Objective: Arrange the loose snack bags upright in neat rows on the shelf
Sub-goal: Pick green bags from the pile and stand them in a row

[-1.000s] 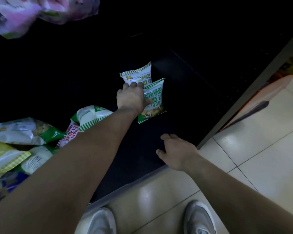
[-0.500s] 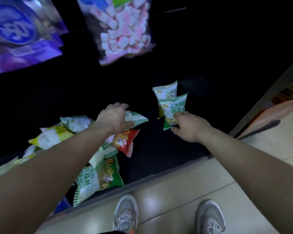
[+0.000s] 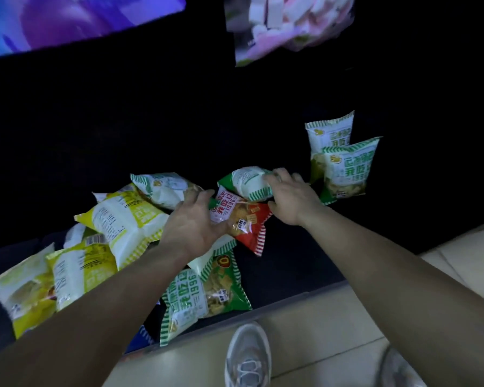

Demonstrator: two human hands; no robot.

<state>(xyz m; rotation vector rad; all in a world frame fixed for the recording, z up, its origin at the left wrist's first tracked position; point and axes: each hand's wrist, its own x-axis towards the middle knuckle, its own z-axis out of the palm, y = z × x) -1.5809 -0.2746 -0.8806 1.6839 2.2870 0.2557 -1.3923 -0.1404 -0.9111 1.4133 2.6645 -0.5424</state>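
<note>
Green bag flat, axis L-R

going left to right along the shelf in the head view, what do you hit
yellow bags → left hand → red bag → right hand, gripping a lying green bag → two upright green bags

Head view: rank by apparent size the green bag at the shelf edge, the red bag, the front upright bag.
Largest: green bag at the shelf edge, though nearest the camera.
Then red bag and front upright bag, alike; the left hand covers part of the red.
</note>
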